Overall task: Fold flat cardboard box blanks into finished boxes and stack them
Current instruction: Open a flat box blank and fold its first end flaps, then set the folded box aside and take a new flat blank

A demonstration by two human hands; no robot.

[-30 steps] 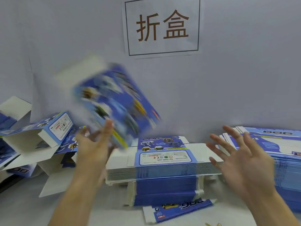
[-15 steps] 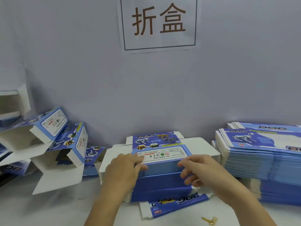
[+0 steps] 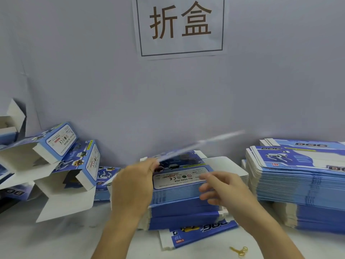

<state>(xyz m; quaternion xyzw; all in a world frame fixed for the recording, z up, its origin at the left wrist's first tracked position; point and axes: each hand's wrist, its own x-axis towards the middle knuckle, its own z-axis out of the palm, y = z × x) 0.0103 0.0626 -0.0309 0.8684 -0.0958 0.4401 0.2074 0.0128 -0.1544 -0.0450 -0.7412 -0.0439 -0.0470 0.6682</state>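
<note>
Blue-and-white flat blank (image 3: 197, 146) — blurred, tilted up — is pinched at its near corner by the left hand (image 3: 134, 186) above the centre stack (image 3: 186, 200), whose top label reads "No 5599-20A". Right hand (image 3: 222, 189) hovers beside it, fingers loosely spread, holding nothing. Wall sign (image 3: 180, 25) reads "折盒".

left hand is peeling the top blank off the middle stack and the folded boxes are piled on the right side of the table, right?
One thing is off. The folded boxes are piled on the left side of the table, not the right; the right side holds another stack of flat blanks. The head view shows this. The rest holds: the left hand is lifting the top blank off the middle stack.
</note>
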